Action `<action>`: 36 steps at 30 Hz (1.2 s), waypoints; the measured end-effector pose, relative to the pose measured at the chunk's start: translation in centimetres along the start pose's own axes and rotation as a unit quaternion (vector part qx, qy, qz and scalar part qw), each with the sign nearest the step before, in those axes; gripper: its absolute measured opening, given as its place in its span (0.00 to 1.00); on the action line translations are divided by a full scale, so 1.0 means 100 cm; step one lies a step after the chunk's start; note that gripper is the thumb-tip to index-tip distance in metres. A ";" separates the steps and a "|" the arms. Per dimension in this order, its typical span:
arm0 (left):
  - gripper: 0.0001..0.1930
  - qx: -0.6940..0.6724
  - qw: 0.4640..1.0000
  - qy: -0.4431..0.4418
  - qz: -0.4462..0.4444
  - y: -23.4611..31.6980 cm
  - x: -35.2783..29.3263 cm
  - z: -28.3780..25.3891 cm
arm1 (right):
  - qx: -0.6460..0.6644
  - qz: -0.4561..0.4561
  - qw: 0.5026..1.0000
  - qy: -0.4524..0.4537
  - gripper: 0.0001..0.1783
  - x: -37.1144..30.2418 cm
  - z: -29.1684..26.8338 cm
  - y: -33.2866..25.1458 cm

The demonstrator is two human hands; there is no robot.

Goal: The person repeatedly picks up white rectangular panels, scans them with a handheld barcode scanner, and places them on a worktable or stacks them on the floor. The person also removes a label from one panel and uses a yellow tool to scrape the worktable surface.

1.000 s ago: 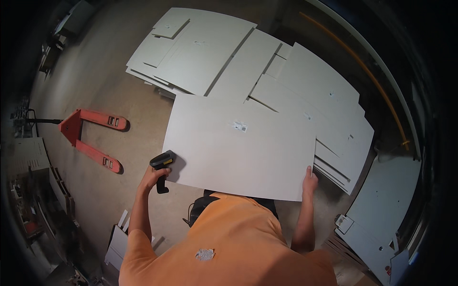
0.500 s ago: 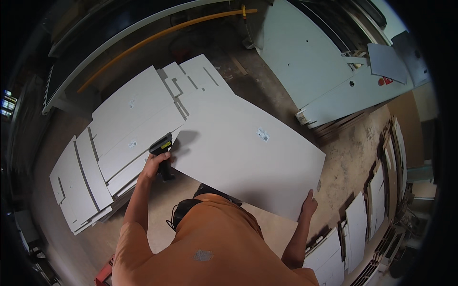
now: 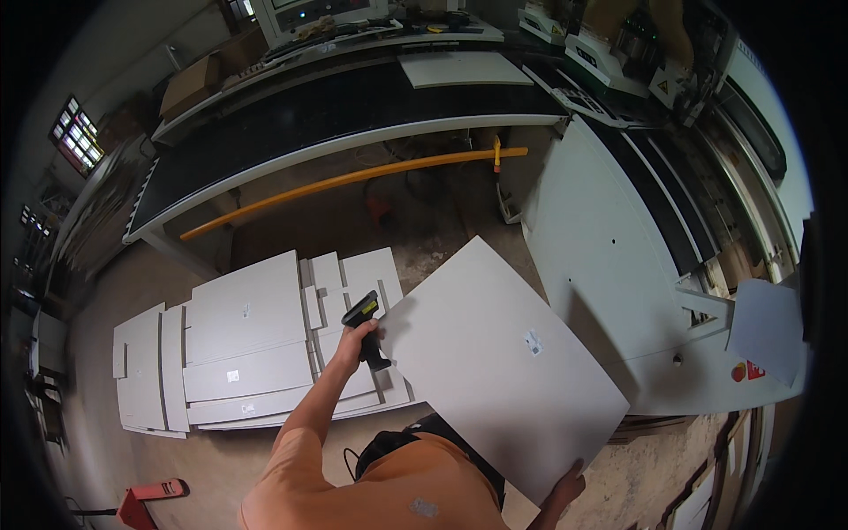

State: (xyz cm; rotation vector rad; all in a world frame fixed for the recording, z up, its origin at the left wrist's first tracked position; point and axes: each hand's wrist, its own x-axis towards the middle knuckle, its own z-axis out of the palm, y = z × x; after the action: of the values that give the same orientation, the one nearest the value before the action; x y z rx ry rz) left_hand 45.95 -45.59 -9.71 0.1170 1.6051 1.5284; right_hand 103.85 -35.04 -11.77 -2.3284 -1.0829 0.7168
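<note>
Here: 1 white panel [image 3: 503,358], right hand's grip [image 3: 569,488] clamped on its lower-right edge. Left hand's grip [image 3: 357,342]: wrapped around 1 black scanner [image 3: 361,308], at the panel's left corner.

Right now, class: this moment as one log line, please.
left grip: black pistol-shaped handheld scanner | right grip: white rectangular panel, near edge | stacked white flat boards: left of panel

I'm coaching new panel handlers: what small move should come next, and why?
I'd probably firm the left hand against the white panel: it also holds a black handheld scanner, while the right hand grips the panel's near edge.
</note>
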 end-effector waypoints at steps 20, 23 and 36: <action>0.16 -0.200 0.953 0.197 0.115 0.133 0.187 0.139 | 0.090 -0.233 0.936 -0.248 0.30 0.202 0.271 -0.434; 0.16 -0.193 0.954 0.212 0.092 0.162 0.241 0.130 | 0.089 -0.276 0.923 -0.252 0.29 0.161 0.320 -0.496; 0.17 0.300 0.930 0.191 0.096 0.366 0.346 0.032 | 0.133 -0.334 0.844 -0.398 0.21 0.081 0.438 -0.715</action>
State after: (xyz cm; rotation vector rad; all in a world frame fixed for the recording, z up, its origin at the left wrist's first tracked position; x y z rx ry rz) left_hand 9.42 -13.48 3.62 0.3364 2.4034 1.1937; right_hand 41.61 21.13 -3.49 -1.2285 -1.8477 1.4554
